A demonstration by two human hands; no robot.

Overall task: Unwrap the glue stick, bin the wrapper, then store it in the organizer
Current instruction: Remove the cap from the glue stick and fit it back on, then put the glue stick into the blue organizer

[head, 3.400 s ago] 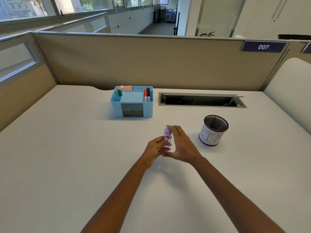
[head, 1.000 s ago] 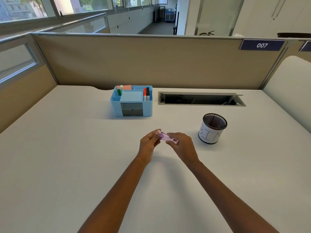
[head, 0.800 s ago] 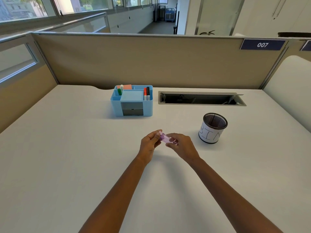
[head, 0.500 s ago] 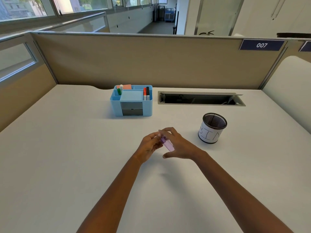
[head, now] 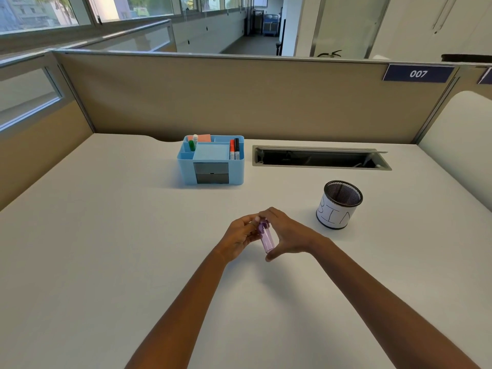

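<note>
A purple glue stick (head: 266,237) is held above the middle of the white desk (head: 106,249), tilted with its far end up. My left hand (head: 239,237) pinches its upper end. My right hand (head: 288,233) cups it from the right, thumb under the lower end. Whether a wrapper still covers it I cannot tell. The blue organizer (head: 211,161) stands behind, holding markers and sticky notes. A black mesh cup (head: 339,206) with a paper label reading "BIN" stands to the right of my hands.
A recessed cable tray (head: 320,157) is open at the back of the desk, right of the organizer. Beige partition walls (head: 239,102) close the desk at the back and left, a white panel at the right.
The glue stick has turned from lying nearly flat between my fingertips to a steeper tilt. My right hand has wrapped round it from the right and my left fingers have shifted to its top end.
</note>
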